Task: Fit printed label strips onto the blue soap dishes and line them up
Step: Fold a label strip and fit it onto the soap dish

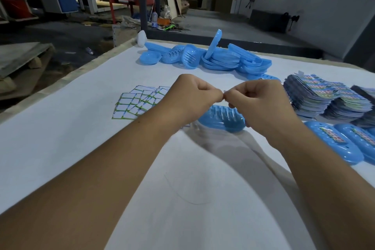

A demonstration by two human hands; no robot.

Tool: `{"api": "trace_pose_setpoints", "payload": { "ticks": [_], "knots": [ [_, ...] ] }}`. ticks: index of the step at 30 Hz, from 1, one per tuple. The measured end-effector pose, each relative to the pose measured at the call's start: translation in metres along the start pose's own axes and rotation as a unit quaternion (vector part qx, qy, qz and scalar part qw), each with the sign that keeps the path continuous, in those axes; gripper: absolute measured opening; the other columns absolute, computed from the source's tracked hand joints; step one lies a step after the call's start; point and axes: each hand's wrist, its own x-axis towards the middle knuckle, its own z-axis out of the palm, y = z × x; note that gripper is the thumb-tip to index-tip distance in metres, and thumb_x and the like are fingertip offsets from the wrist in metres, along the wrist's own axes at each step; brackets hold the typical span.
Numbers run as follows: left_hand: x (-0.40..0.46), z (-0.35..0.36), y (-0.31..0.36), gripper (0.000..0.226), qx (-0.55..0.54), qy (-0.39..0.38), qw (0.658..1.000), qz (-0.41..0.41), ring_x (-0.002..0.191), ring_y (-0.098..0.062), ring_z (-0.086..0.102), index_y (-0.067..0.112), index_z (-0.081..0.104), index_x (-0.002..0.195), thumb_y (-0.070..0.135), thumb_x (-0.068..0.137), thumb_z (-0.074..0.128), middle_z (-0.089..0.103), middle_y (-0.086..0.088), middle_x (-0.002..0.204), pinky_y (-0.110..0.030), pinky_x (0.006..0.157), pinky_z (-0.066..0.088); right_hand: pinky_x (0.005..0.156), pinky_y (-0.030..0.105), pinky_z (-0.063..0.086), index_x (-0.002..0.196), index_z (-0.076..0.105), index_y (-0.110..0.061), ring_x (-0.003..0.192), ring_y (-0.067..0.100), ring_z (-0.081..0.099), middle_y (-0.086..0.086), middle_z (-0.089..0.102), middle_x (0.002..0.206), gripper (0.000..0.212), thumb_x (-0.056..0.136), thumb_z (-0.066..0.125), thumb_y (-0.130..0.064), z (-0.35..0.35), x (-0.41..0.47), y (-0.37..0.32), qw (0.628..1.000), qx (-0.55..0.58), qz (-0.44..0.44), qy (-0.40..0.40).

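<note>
My left hand and my right hand meet fingertip to fingertip above the table, pinching a small pale strip between them; most of the strip is hidden by my fingers. Just below the hands a blue slotted soap dish lies on the white table. Two blue dishes with printed labels fitted lie side by side at the right edge. Stacks of printed label strips sit beyond them. A spread of white green-edged cards lies to the left of my left hand.
A heap of blue soap dishes and lids fills the far middle of the table, with a white object at its far-left corner. Beyond the table is a workshop floor with a red cart and clutter.
</note>
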Motion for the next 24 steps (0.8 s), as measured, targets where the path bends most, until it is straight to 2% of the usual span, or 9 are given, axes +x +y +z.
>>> {"api": "trace_pose_setpoints", "payload": {
  "ticks": [4,7,10,12,14,17,19,21,24],
  "knots": [
    [0.0003,-0.0016,-0.0004,0.016,-0.013,0.019,1.0,-0.008,0.077,0.002,0.065,0.024,0.08,0.078,0.039,0.081,0.076,0.074,0.014,0.075,-0.023,0.068,0.047,0.051,0.041,0.052,0.075,0.078,-0.024,0.054,0.007,0.053,0.001,0.073,0.07,0.02,0.089,0.071,-0.037,-0.001,-0.0015,0.0011,1.0,-0.004,-0.018,-0.02],
    [0.0012,-0.0022,-0.0008,0.023,-0.018,0.03,0.999,-0.003,0.085,0.0,0.066,0.023,0.081,0.083,0.046,0.081,0.078,0.075,0.013,0.082,-0.02,0.067,0.045,0.052,0.043,0.052,0.08,0.079,-0.022,0.056,0.009,0.053,0.0,0.074,0.073,0.022,0.093,0.069,-0.038,0.0,-0.002,0.0008,0.999,-0.012,-0.035,-0.035],
    [0.0019,-0.0017,-0.0014,0.026,-0.017,0.028,0.999,-0.006,0.089,-0.003,0.066,0.023,0.08,0.089,0.047,0.082,0.077,0.075,0.011,0.09,-0.02,0.066,0.044,0.05,0.035,0.049,0.081,0.079,-0.021,0.054,0.005,0.051,-0.007,0.073,0.07,0.022,0.095,0.068,-0.035,-0.0007,-0.0012,0.0019,0.998,-0.013,-0.055,-0.042],
    [0.0022,-0.0009,-0.0023,0.026,-0.015,0.028,0.999,-0.006,0.089,-0.002,0.065,0.023,0.08,0.087,0.048,0.081,0.077,0.075,0.011,0.089,-0.02,0.066,0.043,0.043,0.02,0.039,0.078,0.077,-0.021,0.047,0.003,0.047,-0.015,0.065,0.058,0.025,0.096,0.067,-0.034,-0.001,-0.0015,0.0043,0.995,-0.034,-0.085,-0.044],
    [0.0025,-0.0002,-0.0028,0.026,-0.013,0.029,0.999,-0.008,0.085,-0.001,0.065,0.023,0.081,0.083,0.049,0.081,0.077,0.075,0.011,0.085,-0.02,0.065,0.043,0.047,0.011,0.034,0.075,0.074,-0.026,0.047,0.003,0.047,-0.019,0.06,0.056,0.025,0.097,0.066,-0.033,0.0004,-0.002,0.0059,0.99,-0.078,-0.111,-0.048],
    [0.0043,-0.0009,-0.0052,0.028,-0.008,0.039,0.999,-0.014,0.065,0.006,0.063,0.023,0.079,0.081,0.05,0.08,0.077,0.071,0.017,0.066,-0.02,0.058,0.041,0.052,0.014,0.039,0.087,0.076,-0.034,0.055,0.009,0.055,-0.028,0.066,0.072,0.013,0.095,0.067,-0.031,0.004,-0.0029,0.0058,0.984,-0.115,-0.119,-0.059],
    [0.005,-0.0016,-0.006,0.026,-0.005,0.041,0.999,-0.017,0.043,0.009,0.055,0.023,0.077,0.079,0.049,0.08,0.078,0.062,0.021,0.049,-0.015,0.044,0.038,0.057,0.017,0.042,0.093,0.077,-0.034,0.058,0.015,0.059,-0.03,0.067,0.08,0.013,0.094,0.066,-0.026,0.0062,-0.0036,0.0059,0.982,-0.13,-0.125,-0.061],
    [0.0052,-0.0017,-0.0063,0.022,-0.002,0.041,0.999,-0.018,0.031,0.006,0.046,0.021,0.077,0.078,0.043,0.082,0.077,0.054,0.02,0.04,-0.01,0.03,0.027,0.057,0.016,0.043,0.097,0.077,-0.036,0.057,0.015,0.059,-0.03,0.068,0.081,0.019,0.094,0.065,-0.021,0.0068,-0.004,0.0061,0.982,-0.125,-0.125,-0.057],
    [0.0061,-0.0008,-0.0066,0.02,0.011,0.046,0.999,-0.011,0.024,-0.004,0.038,0.015,0.077,0.08,0.033,0.086,0.07,0.041,0.013,0.031,-0.011,0.026,0.02,0.055,0.009,0.039,0.1,0.079,-0.034,0.054,0.005,0.057,-0.03,0.068,0.074,0.022,0.094,0.064,-0.019,0.0066,-0.0026,0.0075,0.987,-0.1,-0.113,-0.049]
  ]
}}
